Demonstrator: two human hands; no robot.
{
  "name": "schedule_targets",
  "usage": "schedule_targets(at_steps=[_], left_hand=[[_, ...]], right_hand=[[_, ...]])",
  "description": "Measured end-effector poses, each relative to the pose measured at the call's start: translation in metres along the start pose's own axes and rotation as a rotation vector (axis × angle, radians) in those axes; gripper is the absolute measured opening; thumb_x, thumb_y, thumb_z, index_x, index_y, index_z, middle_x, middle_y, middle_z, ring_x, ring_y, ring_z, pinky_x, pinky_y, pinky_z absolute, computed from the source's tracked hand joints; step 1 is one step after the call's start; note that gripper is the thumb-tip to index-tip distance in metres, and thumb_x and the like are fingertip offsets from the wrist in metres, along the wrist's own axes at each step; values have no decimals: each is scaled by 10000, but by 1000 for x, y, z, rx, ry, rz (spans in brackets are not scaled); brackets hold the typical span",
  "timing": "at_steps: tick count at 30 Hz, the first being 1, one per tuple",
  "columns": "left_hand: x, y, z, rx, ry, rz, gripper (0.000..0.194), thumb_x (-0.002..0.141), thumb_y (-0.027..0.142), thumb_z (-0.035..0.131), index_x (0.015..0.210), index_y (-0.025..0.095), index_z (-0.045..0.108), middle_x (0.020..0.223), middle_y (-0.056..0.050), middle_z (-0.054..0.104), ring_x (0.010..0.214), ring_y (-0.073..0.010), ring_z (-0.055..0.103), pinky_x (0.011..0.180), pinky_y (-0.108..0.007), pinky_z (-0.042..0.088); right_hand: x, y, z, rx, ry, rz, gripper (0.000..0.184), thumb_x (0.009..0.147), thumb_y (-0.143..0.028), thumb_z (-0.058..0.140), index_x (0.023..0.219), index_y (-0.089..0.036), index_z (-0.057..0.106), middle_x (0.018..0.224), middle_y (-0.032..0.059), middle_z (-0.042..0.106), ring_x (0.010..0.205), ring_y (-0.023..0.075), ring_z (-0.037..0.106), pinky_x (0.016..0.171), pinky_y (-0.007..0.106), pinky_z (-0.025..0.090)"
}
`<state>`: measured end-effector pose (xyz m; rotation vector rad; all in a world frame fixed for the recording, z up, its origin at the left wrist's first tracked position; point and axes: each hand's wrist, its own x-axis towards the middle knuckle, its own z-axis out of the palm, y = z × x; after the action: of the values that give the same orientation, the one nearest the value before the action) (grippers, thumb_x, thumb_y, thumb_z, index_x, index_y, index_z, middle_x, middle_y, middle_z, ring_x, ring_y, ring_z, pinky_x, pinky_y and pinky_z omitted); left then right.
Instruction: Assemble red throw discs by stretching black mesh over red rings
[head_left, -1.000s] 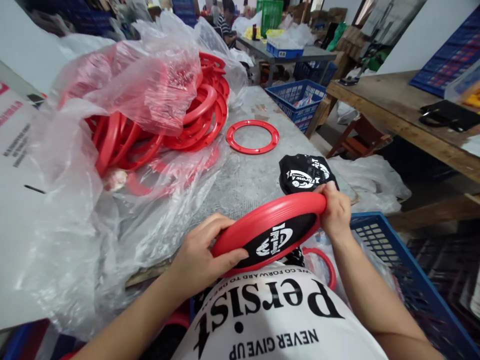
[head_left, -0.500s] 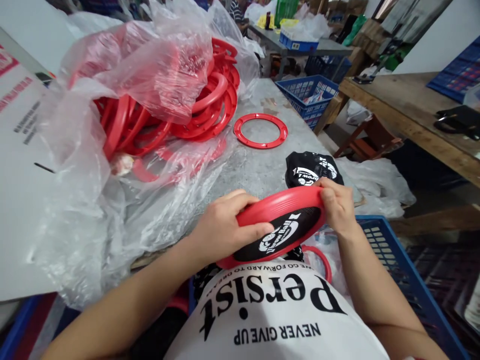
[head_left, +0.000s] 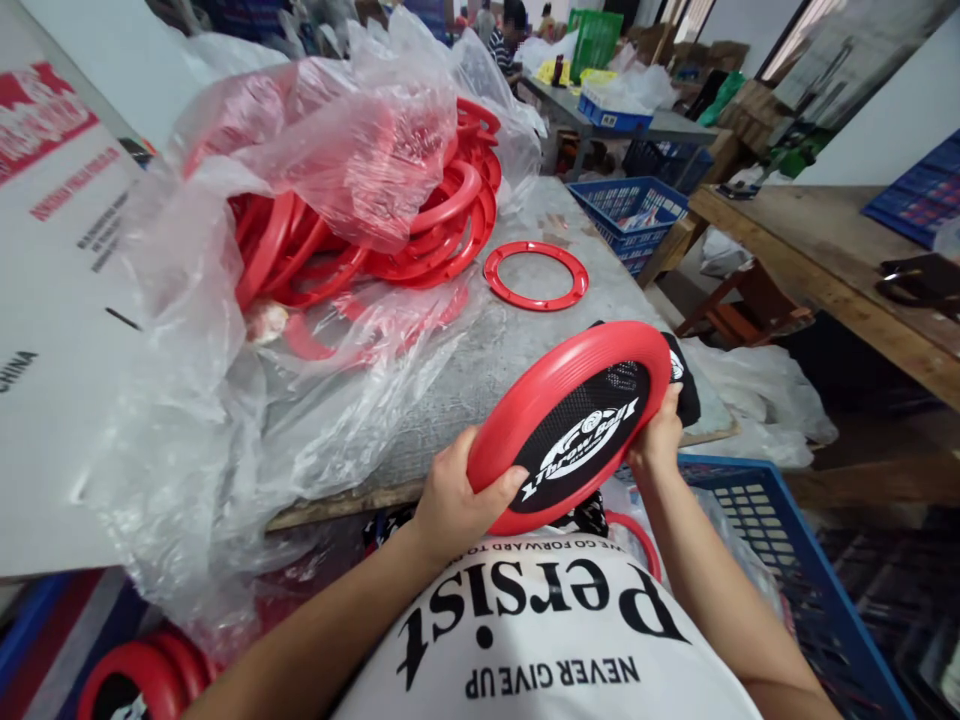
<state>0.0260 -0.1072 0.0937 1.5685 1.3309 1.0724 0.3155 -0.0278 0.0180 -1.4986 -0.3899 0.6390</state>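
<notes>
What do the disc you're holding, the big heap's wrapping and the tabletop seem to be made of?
Disc: rim likely smooth plastic, given its soft sheen and fine molded grooves; center black mesh fabric, its tiny holes visible.
Wrapping: thin clear plastic film, crinkled and glinting.
Tabletop: dull, mottled gray, perhaps sheet metal or a laminate; I can't tell which.

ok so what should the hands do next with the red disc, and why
Probably tip the round red-rimmed disc flatter: the left hand and right hand grip opposite sides of its rim, and it is tilted, so levelling it would let the printed black mesh centre be checked.
</notes>
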Motion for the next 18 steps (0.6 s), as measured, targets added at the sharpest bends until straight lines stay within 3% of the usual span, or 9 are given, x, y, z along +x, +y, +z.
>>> schedule_targets(at_steps=[3,6,9,11,13,15,18], left_hand=[[9,17,-13,19,15,75,237,781,384,709,887,176,663,761,-9,721,676,-171,661,674,-299,560],[24,29,-33,-82,-66,37,327,803,443,721,973,165,689,849,-29,759,726,-180,695,664,-287,571],[44,36,-47,-113,-248,-43,425,755,504,786,981,152,710,866,-44,766,755,-204,708,647,-288,570],[56,36,-50,-172,-364,-90,471,703,508,836,978,144,719,880,-54,769,766,-213,714,655,-291,574],[66,29,-51,-317,-444,-146,533,676,518,858,1017,132,720,925,-76,777,784,-223,727,682,-300,587],[70,15,-54,-510,-483,-221,595,672,530,857,1081,123,711,972,-108,781,817,-247,743,731,-331,604],[61,-14,-56,-780,-450,-321,609,659,525,861,1109,140,719,1027,-137,784,919,-307,755,848,-412,613]], right_hand=[[-5,1,3,-26,-87,-25,606,886,-783,436,886,-216,654,807,78,706,771,266,696,615,384,614],[-8,-36,-1,-109,-279,-228,652,896,-804,420,907,-207,681,827,78,710,806,268,691,678,378,591],[-19,-95,-1,-176,-651,-655,614,887,-769,547,1087,-208,697,1068,68,717,974,258,671,844,359,538],[-29,-125,5,-440,-915,-782,568,822,-732,689,1009,-195,706,945,40,704,860,218,644,757,300,495],[-35,-136,14,-603,-985,-760,554,764,-725,756,803,-182,652,702,-16,598,646,148,530,583,250,392],[-34,-126,24,-623,-942,-644,600,724,-749,768,690,-185,568,598,-49,483,557,112,412,500,237,287],[-21,-96,34,-438,-817,-366,639,677,-800,750,741,-182,600,606,-37,524,549,124,440,477,236,315]])
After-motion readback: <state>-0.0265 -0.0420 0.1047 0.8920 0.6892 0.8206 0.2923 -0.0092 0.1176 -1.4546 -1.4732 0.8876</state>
